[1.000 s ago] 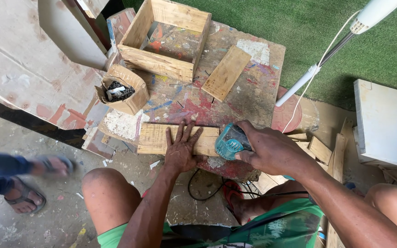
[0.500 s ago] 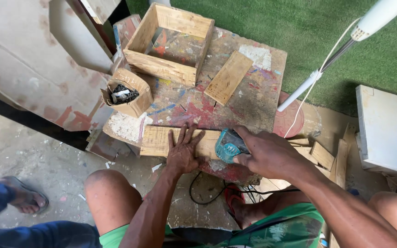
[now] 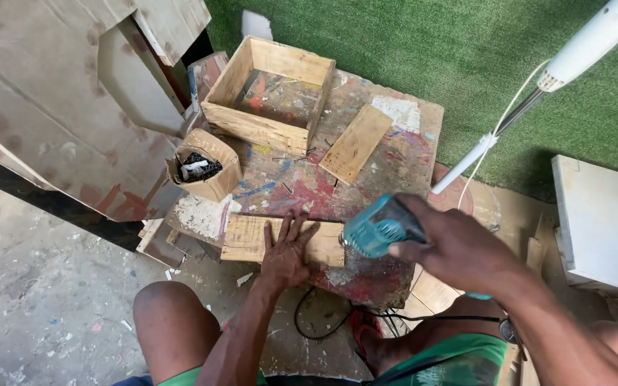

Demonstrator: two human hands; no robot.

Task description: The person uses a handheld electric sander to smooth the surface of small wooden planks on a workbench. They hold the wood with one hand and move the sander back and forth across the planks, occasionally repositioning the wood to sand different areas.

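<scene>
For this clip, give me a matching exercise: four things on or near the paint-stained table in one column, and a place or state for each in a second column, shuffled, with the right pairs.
Things:
1. power tool
2. wooden plank
3. cardboard box
4. wooden frame

Places or states:
A. stands open at the table's far corner, nothing inside
B. pinned flat under the left hand
C. gripped in the right hand, at the plank's right end
D. holds dark small parts, at the table's left edge

Pairs: 1-C, 2-B, 3-D, 4-A
</scene>
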